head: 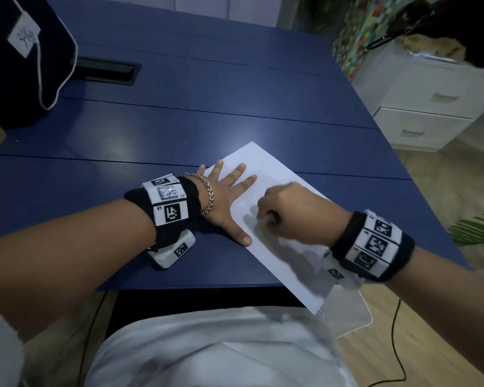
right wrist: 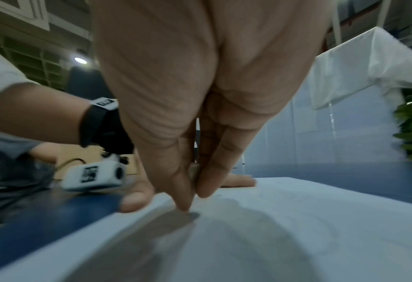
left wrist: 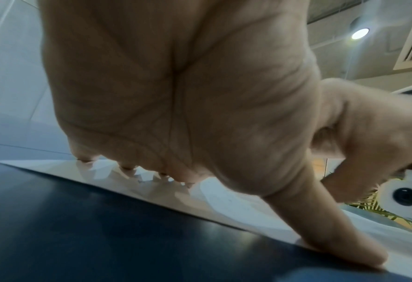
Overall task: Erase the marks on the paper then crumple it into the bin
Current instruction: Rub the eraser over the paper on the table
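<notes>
A white sheet of paper [head: 266, 163] lies at an angle on the blue table [head: 179, 129], and its near corner overhangs the front edge. My left hand [head: 232, 196] presses flat on the sheet's left edge with fingers spread; the left wrist view shows its palm [left wrist: 175, 95] over the paper [left wrist: 236, 206]. My right hand [head: 261, 213] is curled at the sheet's middle, over faint pencil marks [head: 252, 203]. The right wrist view shows the right hand [right wrist: 192, 196] pinching a small pale eraser [right wrist: 193, 172], thumb tip down on the paper [right wrist: 284, 229]. No bin is recognisable.
A dark bag [head: 20, 65] sits at the table's far left, beside a black cable slot [head: 106, 71]. A white drawer cabinet [head: 430, 107] stands right of the table. A clear plastic sheet [head: 352, 311] shows below the paper's near corner.
</notes>
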The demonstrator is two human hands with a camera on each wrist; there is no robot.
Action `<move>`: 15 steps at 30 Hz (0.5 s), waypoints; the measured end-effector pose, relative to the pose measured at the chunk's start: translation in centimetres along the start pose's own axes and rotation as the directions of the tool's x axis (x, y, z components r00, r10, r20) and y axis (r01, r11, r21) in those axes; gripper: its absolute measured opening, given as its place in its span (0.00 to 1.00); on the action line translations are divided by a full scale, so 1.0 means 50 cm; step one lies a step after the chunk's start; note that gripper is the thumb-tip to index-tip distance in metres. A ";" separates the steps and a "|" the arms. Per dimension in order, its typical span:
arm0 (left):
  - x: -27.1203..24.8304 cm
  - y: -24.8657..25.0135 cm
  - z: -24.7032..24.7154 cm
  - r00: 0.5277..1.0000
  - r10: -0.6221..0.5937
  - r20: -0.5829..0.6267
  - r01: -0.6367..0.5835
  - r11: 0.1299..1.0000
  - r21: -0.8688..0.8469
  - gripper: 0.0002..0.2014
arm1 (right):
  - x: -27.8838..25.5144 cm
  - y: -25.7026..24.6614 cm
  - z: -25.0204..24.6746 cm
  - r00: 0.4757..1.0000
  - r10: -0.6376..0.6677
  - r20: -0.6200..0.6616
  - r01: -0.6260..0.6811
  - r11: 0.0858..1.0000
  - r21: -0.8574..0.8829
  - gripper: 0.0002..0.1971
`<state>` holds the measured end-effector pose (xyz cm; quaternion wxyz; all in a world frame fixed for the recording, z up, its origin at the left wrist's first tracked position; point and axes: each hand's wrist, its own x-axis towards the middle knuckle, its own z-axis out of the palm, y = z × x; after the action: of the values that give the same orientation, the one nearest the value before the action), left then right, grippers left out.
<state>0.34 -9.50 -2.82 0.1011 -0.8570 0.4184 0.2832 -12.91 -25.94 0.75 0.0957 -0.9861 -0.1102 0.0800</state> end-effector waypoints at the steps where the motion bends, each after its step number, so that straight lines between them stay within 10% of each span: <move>1: 0.000 0.001 0.000 1.000 0.002 0.002 -0.002 1.000 0.001 0.77 | 0.005 0.015 -0.003 0.998 0.038 -0.051 -0.038 0.999 0.003 0.06; 15: -0.002 -0.005 0.001 1.000 0.013 0.002 -0.013 1.000 -0.023 0.77 | -0.012 0.052 -0.052 0.978 0.148 -0.145 -0.103 0.955 0.277 0.05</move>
<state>0.44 -9.25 -2.81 0.0897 -0.8551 0.4206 0.2896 -12.52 -28.99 2.82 0.2316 -0.9723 -0.0270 0.0186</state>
